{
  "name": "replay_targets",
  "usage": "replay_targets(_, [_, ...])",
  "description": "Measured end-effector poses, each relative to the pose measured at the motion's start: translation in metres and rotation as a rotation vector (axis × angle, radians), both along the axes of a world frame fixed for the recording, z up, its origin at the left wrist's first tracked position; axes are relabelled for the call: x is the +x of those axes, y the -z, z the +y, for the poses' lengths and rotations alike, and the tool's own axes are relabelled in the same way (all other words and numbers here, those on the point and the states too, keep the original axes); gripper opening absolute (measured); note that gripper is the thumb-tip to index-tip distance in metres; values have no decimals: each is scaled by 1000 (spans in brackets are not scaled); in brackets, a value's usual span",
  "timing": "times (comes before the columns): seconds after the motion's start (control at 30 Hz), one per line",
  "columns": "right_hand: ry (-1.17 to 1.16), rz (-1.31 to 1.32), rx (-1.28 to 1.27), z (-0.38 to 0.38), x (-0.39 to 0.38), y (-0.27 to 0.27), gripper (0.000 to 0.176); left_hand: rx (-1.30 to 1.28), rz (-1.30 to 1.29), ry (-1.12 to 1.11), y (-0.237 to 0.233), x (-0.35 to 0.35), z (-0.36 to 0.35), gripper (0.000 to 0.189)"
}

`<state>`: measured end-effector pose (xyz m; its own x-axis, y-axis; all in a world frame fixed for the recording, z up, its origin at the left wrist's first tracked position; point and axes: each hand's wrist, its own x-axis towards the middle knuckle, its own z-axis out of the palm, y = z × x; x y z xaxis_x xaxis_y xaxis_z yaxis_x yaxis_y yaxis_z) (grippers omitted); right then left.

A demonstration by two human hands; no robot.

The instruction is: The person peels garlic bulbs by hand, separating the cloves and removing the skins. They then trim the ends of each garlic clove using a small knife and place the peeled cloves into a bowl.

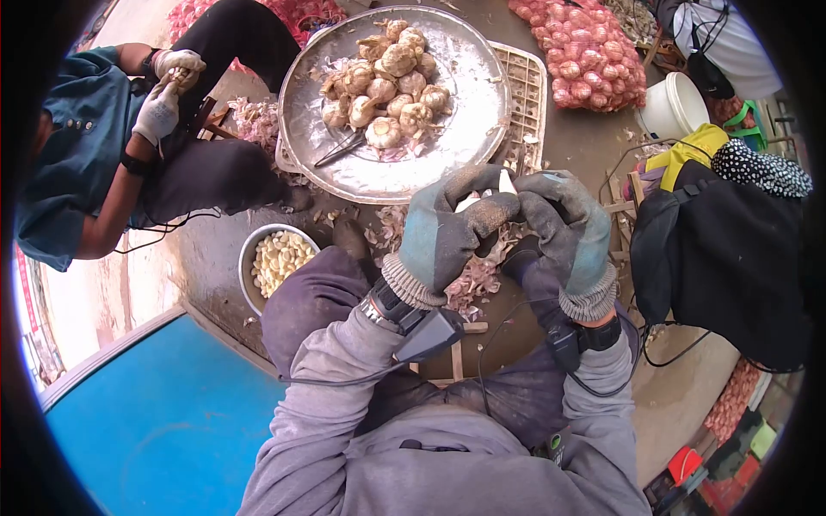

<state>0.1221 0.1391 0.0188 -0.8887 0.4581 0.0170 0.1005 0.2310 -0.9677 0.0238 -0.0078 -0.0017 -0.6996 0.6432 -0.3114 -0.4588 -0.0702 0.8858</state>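
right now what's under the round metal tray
A pale plastic crate juts out from under the metal tray at the right; the tray covers whatever lies beneath its middle.

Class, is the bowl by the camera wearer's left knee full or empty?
Not empty: many pale peeled cloves lie inside the bowl, with some bare inner wall showing beside them. Whether it counts as full, I cannot tell.

Floor's (594,142) pretty messy tbh: garlic peels (473,288) scattered around the middle, a metal bowl (247,279) of peeled cloves (282,258) on the left, stuffed red net sack (585,56) and white bucket (664,116) far right.
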Motion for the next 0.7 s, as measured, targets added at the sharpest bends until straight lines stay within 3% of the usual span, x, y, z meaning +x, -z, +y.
replay_targets(0.13, [-20, -3, -103, 4, -1, 8, 16, 37, -24, 55, 4, -5, -1, 28])
replay_targets(0.2, [17, -63, -480, 17, 0, 12, 21, 63, -131, 73, -7, -10, -3, 30])
replay_targets(0.3, [146, -80, -344, 38, -10, 23, 25, 82, -177, 44, -18, -17, -5, 31])
replay_targets(0.47, [273, -302, -146, 71, -14, 108, 31, 123, -170, 8, -24, -29, -17, 28])
replay_targets(0.53, [235, -455, 401, 66, -16, 130, 40, 120, -160, 1, -23, -31, -19, 28])
replay_targets(0.57, [212, -575, 458, 65, -15, 134, 48, 132, -168, 2, -23, -31, -20, 29])
replay_targets(0.7, [169, -666, 513, 56, -16, 141, 49, 136, -205, -5, -25, -35, -23, 30])
